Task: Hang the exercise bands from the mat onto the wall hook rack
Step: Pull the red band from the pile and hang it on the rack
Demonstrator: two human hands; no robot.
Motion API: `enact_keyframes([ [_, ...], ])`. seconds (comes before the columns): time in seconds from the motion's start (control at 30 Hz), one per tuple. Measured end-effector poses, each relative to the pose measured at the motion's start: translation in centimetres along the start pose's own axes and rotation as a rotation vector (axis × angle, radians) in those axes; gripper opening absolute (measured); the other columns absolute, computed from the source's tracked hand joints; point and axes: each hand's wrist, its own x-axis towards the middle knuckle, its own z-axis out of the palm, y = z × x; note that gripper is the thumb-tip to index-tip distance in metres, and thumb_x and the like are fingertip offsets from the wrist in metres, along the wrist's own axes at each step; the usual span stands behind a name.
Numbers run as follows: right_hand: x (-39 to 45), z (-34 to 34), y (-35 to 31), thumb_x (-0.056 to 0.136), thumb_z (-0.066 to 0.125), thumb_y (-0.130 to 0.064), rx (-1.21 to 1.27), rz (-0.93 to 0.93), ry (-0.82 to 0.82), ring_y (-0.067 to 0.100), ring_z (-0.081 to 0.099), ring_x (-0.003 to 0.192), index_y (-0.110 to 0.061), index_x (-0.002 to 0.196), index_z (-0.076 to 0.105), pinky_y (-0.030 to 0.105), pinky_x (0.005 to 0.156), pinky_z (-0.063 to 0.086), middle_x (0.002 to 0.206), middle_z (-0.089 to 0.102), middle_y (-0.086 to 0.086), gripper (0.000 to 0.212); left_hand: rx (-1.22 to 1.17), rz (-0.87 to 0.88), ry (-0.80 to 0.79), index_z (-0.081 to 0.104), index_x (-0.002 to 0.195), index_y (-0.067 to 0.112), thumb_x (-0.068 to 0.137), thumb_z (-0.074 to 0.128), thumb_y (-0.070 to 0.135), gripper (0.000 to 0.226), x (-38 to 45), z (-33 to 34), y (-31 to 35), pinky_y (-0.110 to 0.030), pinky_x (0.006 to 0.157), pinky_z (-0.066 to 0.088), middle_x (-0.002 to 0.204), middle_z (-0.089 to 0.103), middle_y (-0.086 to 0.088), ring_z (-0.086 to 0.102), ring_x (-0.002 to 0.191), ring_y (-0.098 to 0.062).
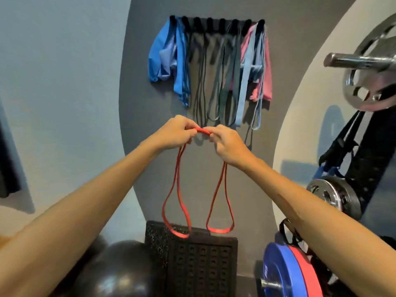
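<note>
Left hand (179,130) & right hand (227,144) are pinching the red loop band (177,189) at its top, w/ loops dangling, bunched for hooking, just below the wall hook rack (216,23).

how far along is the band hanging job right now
Done: many bands already hang from the wall hook rack. In hand: the left hand and right hand pinch a folded red band below the rack. Left: lifting it onto a hook. The mat is not identifiable, so any remaining bands can't be counted.
</note>
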Motion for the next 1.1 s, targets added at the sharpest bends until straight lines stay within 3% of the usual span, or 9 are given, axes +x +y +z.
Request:
enact_keyframes([
  [0.1, 5.6, -2.4, 2.2, 0.098, 0.051, -0.014, 0.083, -0.004, 0.076, 0.014, 0.059, 0.084, -0.017, 0.118, 0.070, 0.018, 0.071, 0.044, 0.092, 0.066, 0.002, 0.028, -0.018, 0.043, 0.113, 0.072, 0.103, 0.015, 0.095, 0.054, 0.015, 0.019, 6.0, -0.8, -0.3, -0.028, 0.070, 0.052, 0.079, 0.067, -0.005, 0.061, 0.074, -0.015],
  [0.23, 13.1, -5.1, 6.3, 0.095, 0.057, -0.016, 0.109, -0.035, 0.212, 0.023, 0.064, 0.076, -0.014, 0.097, 0.076, 0.036, 0.072, 0.053, 0.080, 0.071, 0.008, 0.019, -0.076, 0.078, 0.338, 0.073, 0.099, 0.017, 0.089, 0.064, 0.018, 0.014, 14.4, -1.1, -1.3, -0.026, 0.073, 0.055, 0.077, 0.068, 0.004, 0.064, 0.073, -0.008],
  [0.3, 16.7, -6.5, 7.9, 0.094, 0.058, -0.017, 0.130, -0.050, 0.238, 0.024, 0.063, 0.073, -0.013, 0.094, 0.075, 0.036, 0.071, 0.052, 0.078, 0.071, 0.009, 0.018, -0.098, 0.109, 0.409, 0.073, 0.095, 0.017, 0.087, 0.066, 0.017, 0.011, 18.4, -1.7, -1.3, -0.030, 0.074, 0.056, 0.072, 0.068, 0.006, 0.064, 0.069, -0.008],
  [0.43, 21.8, -7.5, 9.7, 0.096, 0.058, -0.012, 0.419, -0.009, 0.127, 0.010, 0.057, 0.060, -0.007, 0.105, 0.068, 0.022, 0.063, 0.051, 0.076, 0.068, 0.004, 0.015, -0.181, 0.090, 0.518, 0.073, 0.089, 0.017, 0.087, 0.062, 0.012, 0.012, 25.0, -3.5, -0.6, -0.035, 0.073, 0.059, 0.067, 0.067, 0.004, 0.064, 0.063, -0.012],
  [0.57, 24.5, -6.6, 12.5, 0.096, 0.058, -0.011, 0.602, -0.010, 0.025, 0.015, 0.058, 0.061, -0.007, 0.100, 0.067, 0.031, 0.066, 0.054, 0.071, 0.062, 0.004, 0.010, -0.218, 0.088, 0.583, 0.073, 0.084, 0.017, 0.087, 0.060, 0.010, 0.015, 30.4, -5.4, -0.8, -0.042, 0.069, 0.060, 0.070, 0.069, -0.006, 0.062, 0.059, -0.014],
  [0.73, 28.0, -5.6, 16.0, 0.098, 0.056, -0.014, 0.802, 0.003, -0.053, 0.015, 0.057, 0.064, -0.003, 0.113, 0.066, 0.029, 0.063, 0.055, 0.076, 0.059, 0.008, 0.021, -0.303, 0.106, 0.789, 0.073, 0.087, 0.011, 0.087, 0.061, 0.006, 0.014, 34.9, -7.5, -1.9, -0.016, 0.051, 0.051, 0.063, 0.062, 0.001, 0.053, 0.051, -0.005],
  [0.9, 34.5, -4.7, 17.1, 0.096, 0.059, -0.011, 0.825, -0.013, 0.001, 0.020, 0.063, 0.065, 0.001, 0.103, 0.068, 0.031, 0.061, 0.058, 0.080, 0.066, 0.015, 0.016, -0.261, 0.100, 0.868, 0.075, 0.082, 0.019, 0.084, 0.064, 0.011, 0.014, 40.6, -9.8, -5.1, -0.026, 0.060, 0.056, 0.071, 0.071, -0.004, 0.055, 0.046, -0.001],
  [1.1, 44.1, -1.2, 17.3, 0.089, 0.069, -0.017, 0.696, -0.083, 0.108, 0.014, 0.057, 0.058, -0.006, 0.093, 0.072, 0.027, 0.058, 0.053, 0.068, 0.062, 0.001, 0.012, -0.383, 0.162, 0.914, 0.073, 0.085, 0.015, 0.086, 0.061, 0.007, 0.014, 47.2, -12.5, -8.5, -0.018, 0.053, 0.048, 0.072, 0.068, -0.004, 0.054, 0.048, -0.003],
])
